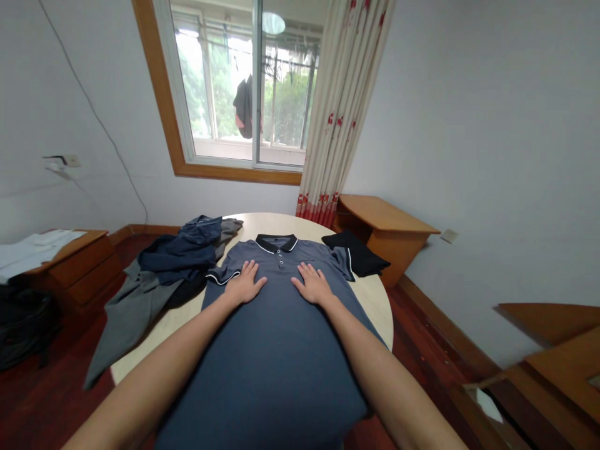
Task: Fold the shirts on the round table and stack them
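Observation:
A grey-blue polo shirt (281, 337) lies spread out, front up, on a pale round table (382, 306). Its black collar with white edging points toward the window, and the buttoned placket shows below it. The lower part of the shirt reaches toward me over the near side. My left hand (244, 284) rests flat on the chest near the left sleeve, fingers spread. On the other side of the chest lies my right hand (313, 284), also flat with its fingers apart. Neither hand grips the cloth.
Heaped clothes (182, 256), navy and grey, hang over the table's left edge. A folded black garment (359, 250) lies at the right. Beyond are a wooden desk (389, 215), a patterned curtain (344, 106) and a window. A wooden cabinet (89, 272) and dark bag (25, 325) stand left.

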